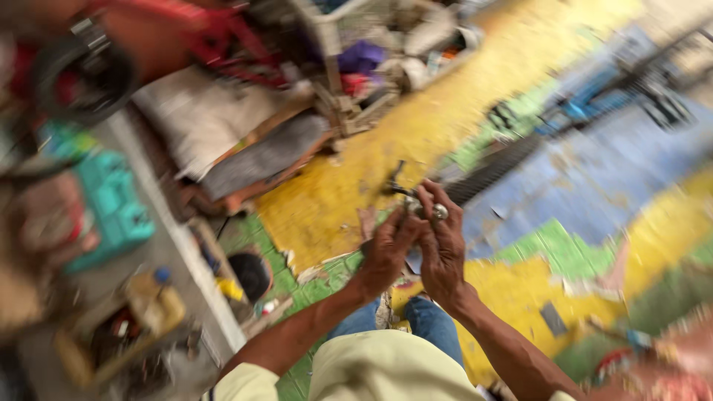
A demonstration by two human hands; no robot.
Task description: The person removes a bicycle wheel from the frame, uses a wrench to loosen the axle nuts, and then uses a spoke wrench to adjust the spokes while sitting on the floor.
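The small metal part [416,202] sits between your two hands, held up in front of you above the painted floor [460,111]. Motion blur hides its exact shape, but a dark thin arm of it juts up and to the left past your fingertips, while a rounded shiny end shows at the right, so its long axis runs roughly left to right, tilted up at the left. Your left hand [386,252] pinches it from below with fingers curled up to it; your right hand [442,245] closes around its shiny end, fingers bent over the top. Both hands touch each other around the part. Below them are your blue-trousered knees [416,319]. Off to the left lie a teal crate [111,200] and a yellow bottle [160,301]
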